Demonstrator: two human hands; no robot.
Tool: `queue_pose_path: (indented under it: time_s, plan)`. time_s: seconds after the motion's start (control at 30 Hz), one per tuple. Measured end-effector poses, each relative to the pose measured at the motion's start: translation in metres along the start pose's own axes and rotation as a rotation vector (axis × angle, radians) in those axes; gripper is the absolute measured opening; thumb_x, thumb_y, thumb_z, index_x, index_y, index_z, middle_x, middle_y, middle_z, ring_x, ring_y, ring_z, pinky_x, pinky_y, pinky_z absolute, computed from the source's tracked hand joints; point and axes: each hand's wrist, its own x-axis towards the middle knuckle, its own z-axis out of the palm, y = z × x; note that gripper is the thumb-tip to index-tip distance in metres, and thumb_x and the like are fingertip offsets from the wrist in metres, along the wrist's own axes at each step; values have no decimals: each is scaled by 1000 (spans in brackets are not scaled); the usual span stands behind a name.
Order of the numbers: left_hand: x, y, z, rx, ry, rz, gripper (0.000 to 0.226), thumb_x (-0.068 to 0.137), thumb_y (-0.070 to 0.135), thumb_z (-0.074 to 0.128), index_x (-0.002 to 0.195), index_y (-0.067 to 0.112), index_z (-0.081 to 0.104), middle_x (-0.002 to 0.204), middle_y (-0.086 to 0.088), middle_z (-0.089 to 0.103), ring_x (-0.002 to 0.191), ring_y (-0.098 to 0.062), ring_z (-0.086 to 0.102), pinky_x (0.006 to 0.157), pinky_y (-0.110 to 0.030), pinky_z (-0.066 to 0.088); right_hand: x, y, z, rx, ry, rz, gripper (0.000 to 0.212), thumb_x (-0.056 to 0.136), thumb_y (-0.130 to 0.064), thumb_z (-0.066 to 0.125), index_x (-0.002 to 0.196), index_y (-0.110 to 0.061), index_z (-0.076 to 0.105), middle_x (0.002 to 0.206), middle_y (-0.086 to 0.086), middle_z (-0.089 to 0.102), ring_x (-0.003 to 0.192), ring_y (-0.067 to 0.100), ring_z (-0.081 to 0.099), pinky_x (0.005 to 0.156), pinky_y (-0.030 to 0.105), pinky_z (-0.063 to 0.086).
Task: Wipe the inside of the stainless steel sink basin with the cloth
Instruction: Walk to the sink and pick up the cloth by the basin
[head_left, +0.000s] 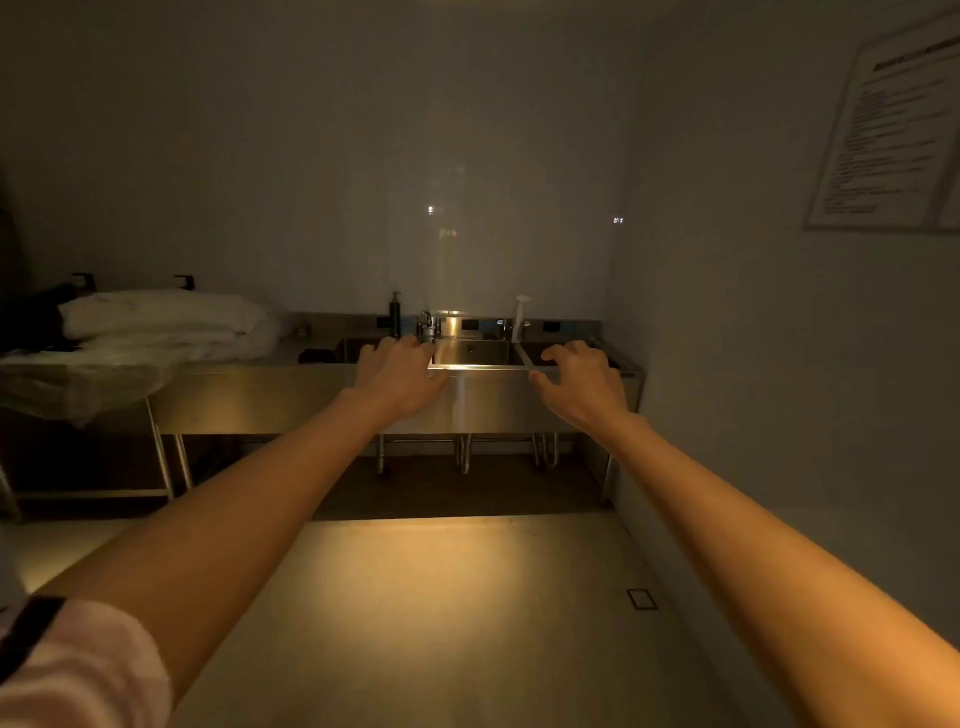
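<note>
Dim room with a steel sink unit (291, 400) against the far wall, seen from a distance. Both arms extend forward. The left hand (397, 376) and right hand (584, 382) hang in the air with fingers spread, each grip released and empty, probably raised in readiness for the approach. Between them, in line of sight only, appears the lit middle basin (475, 353), with a tap (428, 325) at its back edge and a soap pump (396, 313) to the left of the tap. No wiping cloth can be identified. Folded white linen (166, 319) rests on a trolley off the unit's left end, well apart from both hands. The task appears not yet begun.
</note>
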Motion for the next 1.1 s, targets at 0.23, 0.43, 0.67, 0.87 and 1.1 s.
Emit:
queue_pose_path:
  time_s: [0.23, 0.43, 0.67, 0.87, 1.1]
  plan:
    - [4, -17, 8, 15, 14, 8, 51, 97, 47, 40, 136, 15, 48, 136, -12, 49, 122, -30, 46, 98, -46, 39, 7, -10, 12, -6, 4, 6, 48, 92, -46, 50, 133, -20, 49, 136, 7, 47, 127, 28, 41, 97, 42, 40]
    - [11, -21, 16, 6, 24, -1, 53, 97, 49, 40, 138, 16, 45, 139, -11, 46, 125, -30, 44, 101, -46, 37, 12, -16, 19, 13, 19, 7, 47, 93, -45, 50, 132, -20, 50, 137, 8, 47, 128, 28, 40, 97, 43, 40]
    - [34, -13, 34, -38, 31, 16, 50, 97, 45, 42, 137, 17, 47, 138, -11, 47, 124, -30, 44, 99, -44, 36, 21, -1, 35, 35, 23, 20, 42, 94, -41, 49, 130, -18, 53, 136, 9, 47, 127, 29, 40, 97, 41, 41]
    - [61, 0, 74, -51, 20, 1, 49, 96, 45, 43, 134, 15, 49, 134, -12, 49, 121, -29, 46, 95, -43, 38, 39, 34, 65, 69, 4, 15, 39, 95, -38, 49, 124, -14, 56, 135, 12, 48, 125, 31, 43, 95, 42, 42]
    - [108, 26, 129, -104, -11, -16, 45, 94, 41, 48, 132, 16, 50, 134, -12, 50, 121, -29, 46, 97, -45, 37, 77, 93, 107, 94, -54, -2, 42, 94, -37, 51, 130, -15, 51, 135, 12, 48, 126, 30, 41, 98, 41, 40]
